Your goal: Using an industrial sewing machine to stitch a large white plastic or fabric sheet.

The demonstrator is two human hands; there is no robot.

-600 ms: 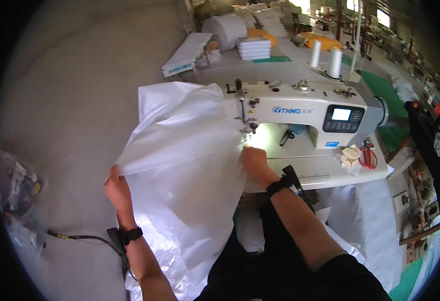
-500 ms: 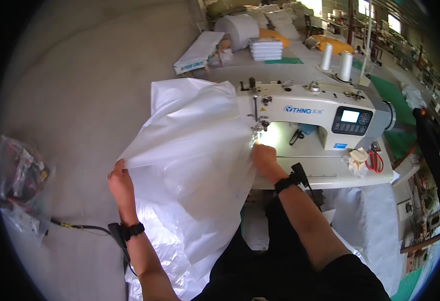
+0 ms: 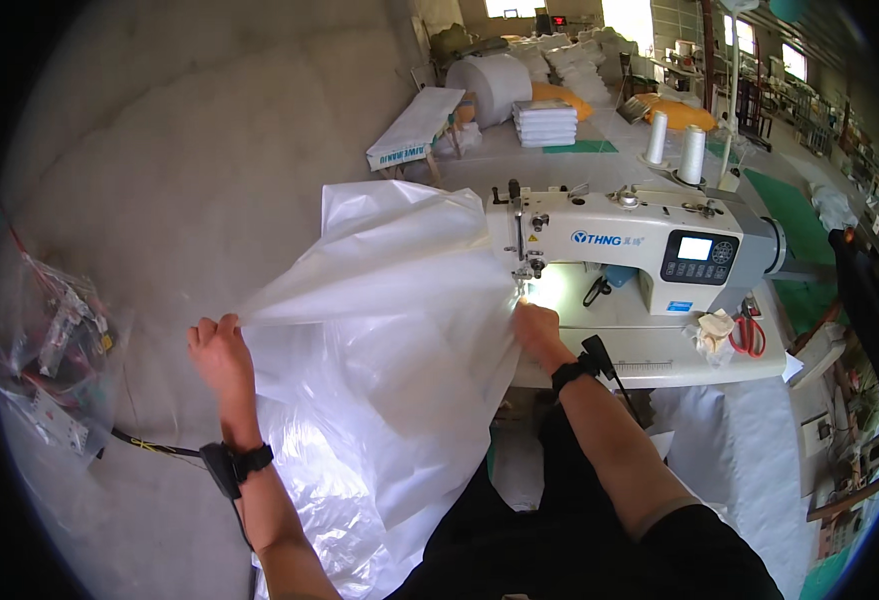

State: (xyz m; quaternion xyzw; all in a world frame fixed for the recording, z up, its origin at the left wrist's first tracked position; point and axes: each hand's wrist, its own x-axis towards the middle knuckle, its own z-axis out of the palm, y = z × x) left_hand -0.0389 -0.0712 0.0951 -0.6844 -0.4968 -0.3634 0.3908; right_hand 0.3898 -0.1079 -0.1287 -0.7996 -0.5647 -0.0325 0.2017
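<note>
A large white plastic sheet point(image 3: 389, 290) spreads from the sewing machine point(image 3: 609, 235) down toward my lap. Its left edge is pinched in my left hand point(image 3: 221, 355), which pulls a fold taut out to the side. Close to the lit needle area, my right hand point(image 3: 539, 330) is closed on the sheet's right edge, its fingertips partly hidden by glare and the hand itself. The white machine has a lit control panel point(image 3: 699, 257). Both wrists wear black straps with small devices.
Red-handled scissors point(image 3: 748, 337) and a crumpled cloth point(image 3: 712, 328) lie on the machine bed's right. Two white thread cones point(image 3: 692, 155) stand behind. Farther back are a large white roll point(image 3: 489, 85) and stacked white packs point(image 3: 546, 124). A clear bag of parts point(image 3: 54, 350) hangs at the left.
My left hand has moved outward to the left, drawing the sheet's edge with it. My right hand stays by the needle. The view has tilted slightly upward.
</note>
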